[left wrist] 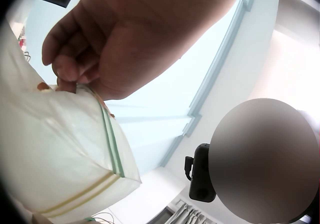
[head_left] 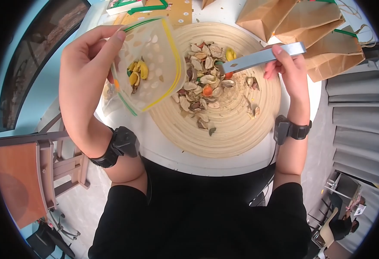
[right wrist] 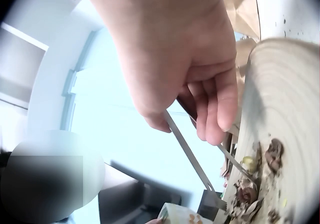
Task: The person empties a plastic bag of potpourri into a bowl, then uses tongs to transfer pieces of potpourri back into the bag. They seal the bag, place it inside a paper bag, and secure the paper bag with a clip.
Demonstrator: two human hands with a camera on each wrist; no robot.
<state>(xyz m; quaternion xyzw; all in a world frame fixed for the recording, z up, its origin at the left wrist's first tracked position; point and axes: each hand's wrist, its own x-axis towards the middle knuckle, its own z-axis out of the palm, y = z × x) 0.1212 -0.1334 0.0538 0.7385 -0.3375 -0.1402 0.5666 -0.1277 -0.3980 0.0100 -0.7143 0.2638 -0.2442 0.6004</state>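
My left hand (head_left: 83,64) pinches the edge of a clear zip bag (head_left: 157,52) with a green and yellow seal, tilted over the left side of the plate. Inside the bag lie yellow dried petals (head_left: 143,70). In my right hand (head_left: 286,64) is a pair of metal tongs (head_left: 260,58), gripped near the bend. Their tips reach into a heap of dried petals and husks (head_left: 207,80) on a round pale coiled plate (head_left: 232,140). An orange piece (head_left: 207,90) and a yellow piece (head_left: 230,54) show in that heap. The right wrist view shows the tong arms (right wrist: 192,156) spread apart, tips by the heap.
Several brown paper bags (head_left: 334,54) stand at the table's back right. A yellowish patterned sheet (head_left: 178,12) and a small box with green strips (head_left: 124,5) lie at the back left. The plate rests on a white round table (head_left: 185,164); wooden furniture (head_left: 17,181) stands left.
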